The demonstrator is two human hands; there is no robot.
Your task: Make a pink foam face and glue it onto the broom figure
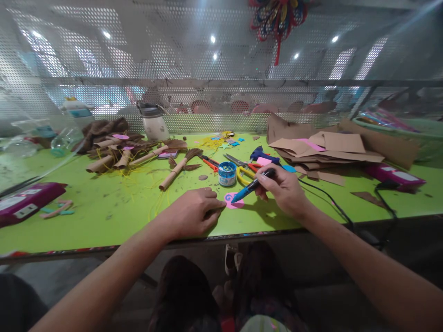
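My right hand (281, 190) is closed round a blue marker pen (249, 188), its tip down on a small round piece of pink paper (237, 201) that bears blue curled marks. From the left, my left hand (196, 210) rests on the table with curled fingers, its index fingertip pressing on the paper's left edge. Just beyond the paper stands a small open jar (227, 174) with a blue rim. Yellow scissor handles (244, 176) lie beside the jar, partly behind my right hand.
Rolled brown paper bundles (173, 173) with yellow strands lie at left, near a purple power strip (29, 203). Brown paper sheets (325, 146) are stacked at right, close to another purple power strip (396, 176) and its black cable. A perforated metal screen (194, 69) stands behind.
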